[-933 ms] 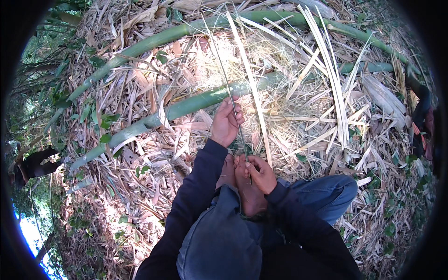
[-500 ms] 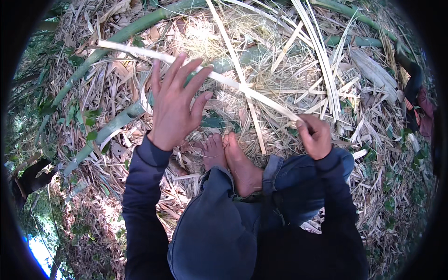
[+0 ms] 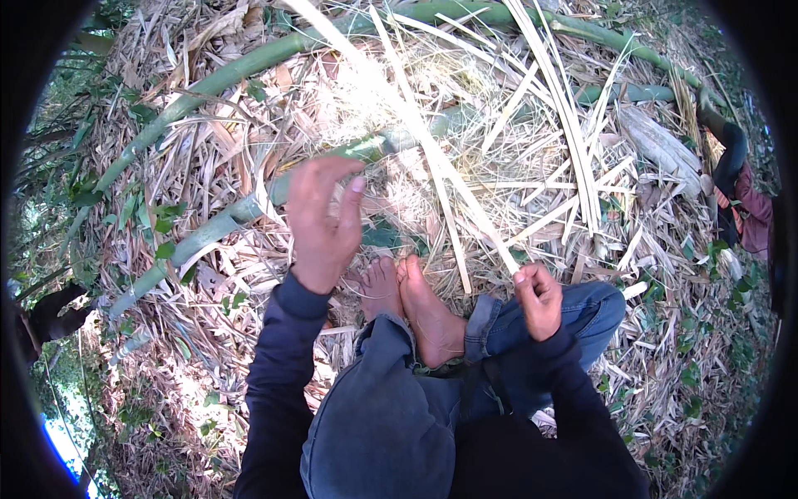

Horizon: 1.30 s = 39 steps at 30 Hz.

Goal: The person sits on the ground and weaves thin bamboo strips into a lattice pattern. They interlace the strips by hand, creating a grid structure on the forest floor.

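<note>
My right hand (image 3: 539, 299) pinches the near end of a long, pale split-bamboo strip (image 3: 475, 205) between thumb and fingers, just above my right knee. From there the strip slants away to the far left, bright with sunlight, and runs out past the picture's top edge. My left hand (image 3: 322, 223) is off the strip, raised to the left of my feet; its fingers are bent and a little blurred, the thumb apart, with nothing in them. Another thin strip (image 3: 449, 218) lies on the ground beneath the held one, ending near my bare feet (image 3: 428, 312).
Green bamboo poles (image 3: 220, 223) lie across the litter on the left and along the far side (image 3: 241, 68). Several pale strips (image 3: 569, 125) are spread at the far right beside a weathered wood piece (image 3: 661, 141). Dark reddish cloth (image 3: 755, 212) shows at the right rim.
The held strip has swung from lying crosswise to slanting away from me. My right hand has come nearer; my left hand has left the strip's side, moving nearer and right, its fingers now curled more.
</note>
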{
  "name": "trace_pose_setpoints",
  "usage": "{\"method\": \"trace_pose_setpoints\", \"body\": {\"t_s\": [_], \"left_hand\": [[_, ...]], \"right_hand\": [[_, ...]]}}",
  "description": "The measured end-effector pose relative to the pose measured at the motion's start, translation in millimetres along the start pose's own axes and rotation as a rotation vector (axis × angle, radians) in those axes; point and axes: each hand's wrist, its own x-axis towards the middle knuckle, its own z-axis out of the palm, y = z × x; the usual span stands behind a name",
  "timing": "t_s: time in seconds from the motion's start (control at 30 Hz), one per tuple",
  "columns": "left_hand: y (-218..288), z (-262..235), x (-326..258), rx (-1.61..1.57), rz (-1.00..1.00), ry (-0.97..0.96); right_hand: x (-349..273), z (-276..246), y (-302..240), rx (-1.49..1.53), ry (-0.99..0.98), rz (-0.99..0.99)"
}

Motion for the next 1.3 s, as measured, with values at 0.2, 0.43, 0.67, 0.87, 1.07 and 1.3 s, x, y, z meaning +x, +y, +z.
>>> {"method": "trace_pose_setpoints", "body": {"t_s": [0.2, 0.43, 0.67, 0.87, 1.07, 1.3], "left_hand": [[-21.5, 91.2, -25.8, 0.0, 0.128, -0.397], [-48.0, 133.0, 2.3, 0.453, 0.532, -0.849], [-6.0, 114.5, 60.2, 0.233, 0.772, -0.498], [67.4, 24.0, 221.6, -0.132, 0.595, 0.354], [58.1, -63.8, 257.2, -0.683, 0.027, 0.232], [-49.4, -0.7, 148.5, -0.702, -0.553, -0.034]], "right_hand": [[-6.8, 11.2, 25.7, 0.127, 0.119, 0.12], [-0.3, -15.6, 24.9, 0.19, 0.224, 0.064], [13.7, -49.0, 17.0, 0.236, 0.458, -0.079], [26.6, -52.8, -1.1, 0.392, 0.56, -0.093], [15.5, -34.8, 8.7, 0.339, 0.495, -0.034], [14.7, 4.7, 33.8, 0.254, 0.313, -0.036]]}}
